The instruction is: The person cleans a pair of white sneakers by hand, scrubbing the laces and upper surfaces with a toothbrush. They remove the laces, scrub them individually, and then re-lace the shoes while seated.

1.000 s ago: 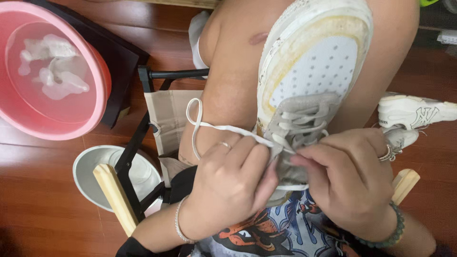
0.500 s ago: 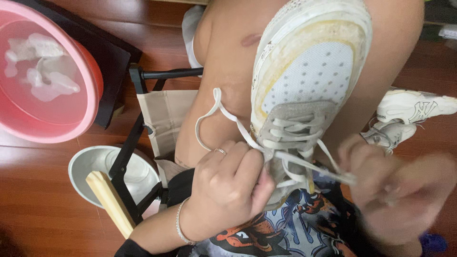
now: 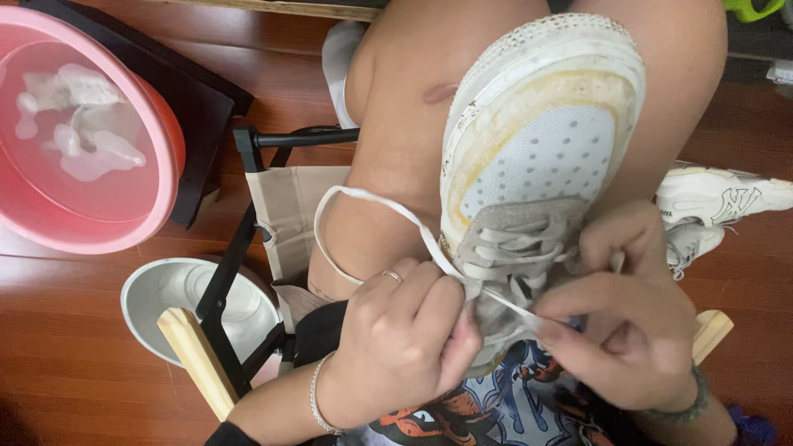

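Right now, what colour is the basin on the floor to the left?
Pink, holding soapy water; the basin shows in the head view, the only one.

Two sneakers (image 3: 541, 157) (image 3: 723, 202), one white lace (image 3: 372, 206), two hands (image 3: 405, 339) (image 3: 632, 330), one pink basin (image 3: 157, 173) upper left, one white bowl (image 3: 157, 289) lower left

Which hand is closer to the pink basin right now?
Left. The left hand grips the lace at the sneaker, with the pink basin up and off to its outer side. The right hand works across the shoe, farther away.
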